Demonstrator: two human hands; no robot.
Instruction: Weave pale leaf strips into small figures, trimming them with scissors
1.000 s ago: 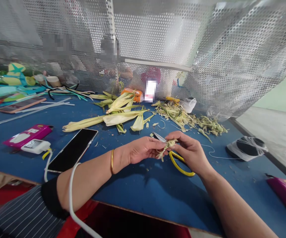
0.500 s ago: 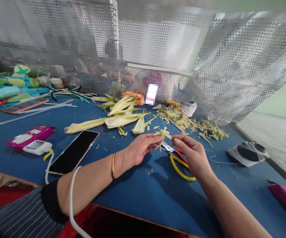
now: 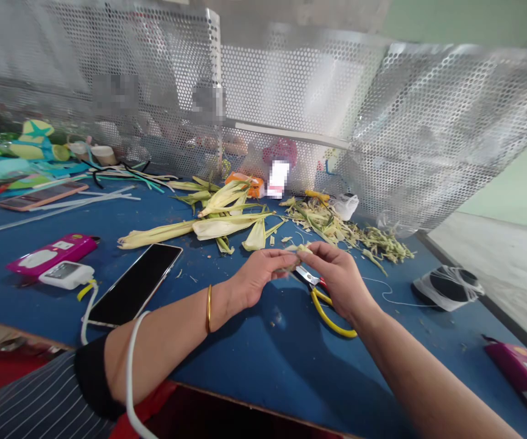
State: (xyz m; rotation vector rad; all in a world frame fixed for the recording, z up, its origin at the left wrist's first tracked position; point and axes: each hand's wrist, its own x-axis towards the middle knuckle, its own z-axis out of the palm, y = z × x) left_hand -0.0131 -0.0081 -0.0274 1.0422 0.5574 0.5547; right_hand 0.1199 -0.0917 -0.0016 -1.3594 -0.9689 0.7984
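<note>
My left hand (image 3: 263,273) pinches a small pale piece of corn husk (image 3: 303,249) between thumb and fingers. From the other side my right hand (image 3: 336,271) closes on the same piece, and the fingertips of both hands nearly meet. Much of the piece is hidden by the fingers. Scissors (image 3: 331,314) with yellow and red handles lie on the table just under my right hand. Past the hands lie long corn husks (image 3: 229,225), and to their right is a heap of husk scraps (image 3: 331,222).
A spool of white thread (image 3: 448,286) lies at right, its strand trailing toward my right hand. Magenta devices (image 3: 55,253) (image 3: 523,372) sit at both sides. A black phone (image 3: 137,283) lies by my left forearm, near a white cable (image 3: 130,372). Perforated metal panels (image 3: 290,85) stand behind.
My right hand has moved left and closed in on the husk piece, meeting my left fingers. The piece is now more covered. The scissors have stayed on the table.
</note>
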